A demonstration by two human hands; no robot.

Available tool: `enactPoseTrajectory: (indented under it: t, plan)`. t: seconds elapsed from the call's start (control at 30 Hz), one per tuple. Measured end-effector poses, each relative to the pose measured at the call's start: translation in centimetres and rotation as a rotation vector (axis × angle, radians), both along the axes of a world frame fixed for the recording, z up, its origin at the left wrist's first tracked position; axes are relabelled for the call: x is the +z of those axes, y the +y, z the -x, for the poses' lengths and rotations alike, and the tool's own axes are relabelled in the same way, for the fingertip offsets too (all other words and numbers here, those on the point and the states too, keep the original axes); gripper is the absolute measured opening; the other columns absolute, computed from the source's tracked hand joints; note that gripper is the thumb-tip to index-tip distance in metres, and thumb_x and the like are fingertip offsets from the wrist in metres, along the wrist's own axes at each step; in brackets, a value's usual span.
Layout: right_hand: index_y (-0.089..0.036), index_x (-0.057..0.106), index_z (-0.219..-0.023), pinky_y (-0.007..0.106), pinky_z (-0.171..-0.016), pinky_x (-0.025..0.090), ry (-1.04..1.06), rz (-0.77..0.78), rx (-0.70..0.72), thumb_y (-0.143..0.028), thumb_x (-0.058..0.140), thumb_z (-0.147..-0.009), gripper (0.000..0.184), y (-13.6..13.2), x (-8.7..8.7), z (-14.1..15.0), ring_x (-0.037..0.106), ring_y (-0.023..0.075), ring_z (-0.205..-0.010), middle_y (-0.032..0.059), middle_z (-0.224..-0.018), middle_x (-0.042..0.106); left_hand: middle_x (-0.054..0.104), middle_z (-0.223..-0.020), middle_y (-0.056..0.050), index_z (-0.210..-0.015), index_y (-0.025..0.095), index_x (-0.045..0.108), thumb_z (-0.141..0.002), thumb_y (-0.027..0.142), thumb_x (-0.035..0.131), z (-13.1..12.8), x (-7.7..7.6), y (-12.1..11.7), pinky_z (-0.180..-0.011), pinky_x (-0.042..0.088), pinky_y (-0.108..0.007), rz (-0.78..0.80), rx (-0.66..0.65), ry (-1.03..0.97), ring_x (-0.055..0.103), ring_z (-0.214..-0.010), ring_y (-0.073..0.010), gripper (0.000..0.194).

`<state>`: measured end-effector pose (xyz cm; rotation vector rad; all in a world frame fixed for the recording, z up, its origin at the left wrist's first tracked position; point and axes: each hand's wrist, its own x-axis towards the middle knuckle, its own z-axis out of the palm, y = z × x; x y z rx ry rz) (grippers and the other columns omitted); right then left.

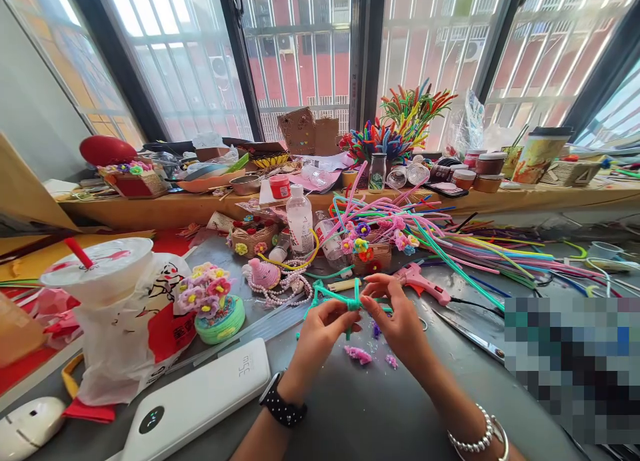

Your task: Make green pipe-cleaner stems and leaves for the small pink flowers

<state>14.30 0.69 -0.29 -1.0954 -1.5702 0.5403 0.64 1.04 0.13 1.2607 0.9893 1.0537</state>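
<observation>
Above the grey tabletop I hold bent green pipe cleaners (357, 293), twisted together, with ends sticking out in several directions. My left hand (323, 331) pinches them between thumb and fingers. From the other side, the thumb and fingertips of my right hand (393, 314) close on the same twist. Below lie a pink fuzzy piece (358, 355) and a smaller pink scrap (391, 361). A purple scrap (376, 329) sits near my right hand. Just beyond is a pink glue gun (423, 282), and scissors (470, 335) lie to the right.
A white power bank (200, 401), a bagged drink cup (120, 314) and a pipe-cleaner flower pot (220, 317) stand at left. Behind my hands are a clear bottle (299, 221), a beaded strand (285, 294) and many loose pipe cleaners (500, 247). A cluttered ledge (200, 204) runs below the windows.
</observation>
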Motion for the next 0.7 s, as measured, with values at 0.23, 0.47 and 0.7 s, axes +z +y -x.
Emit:
enactPoseTrajectory:
  t: [0.23,0.47,0.7]
  plan:
    - [-0.021,0.052,-0.098,0.030,-0.076,0.044,-0.211,-0.189,0.031,-0.018,0.043,-0.080,0.021,0.07,-0.30,0.16,0.052,0.0171,-0.087,0.0057,-0.092,0.054,0.062,-0.067,-0.002,-0.069,0.012,0.060,-0.062,0.028,0.065,0.51,-0.24,0.36,-0.063,0.044,-0.026,0.098,-0.008,-0.132,0.058,-0.061,-0.0137,0.018]
    - [-0.023,0.055,-0.101,0.030,-0.073,0.043,-0.287,-0.202,0.053,-0.018,0.040,-0.082,0.025,0.15,-0.30,0.08,0.051,0.0172,-0.082,0.0049,-0.085,0.056,0.062,-0.069,-0.003,-0.073,0.013,0.061,-0.064,0.026,0.062,0.40,-0.34,0.32,-0.063,0.045,-0.027,-0.013,0.018,-0.082,0.058,-0.064,-0.0148,0.016]
    - [-0.020,0.058,-0.087,0.027,-0.062,0.042,-0.349,-0.195,0.019,-0.020,0.038,-0.084,0.020,0.11,-0.51,0.32,0.049,0.0161,-0.069,0.0037,-0.071,0.054,0.062,-0.065,-0.002,-0.070,0.015,0.060,-0.069,0.026,0.056,0.26,-0.02,0.06,-0.061,0.046,-0.026,-0.237,0.133,0.140,0.059,-0.061,-0.0151,0.012]
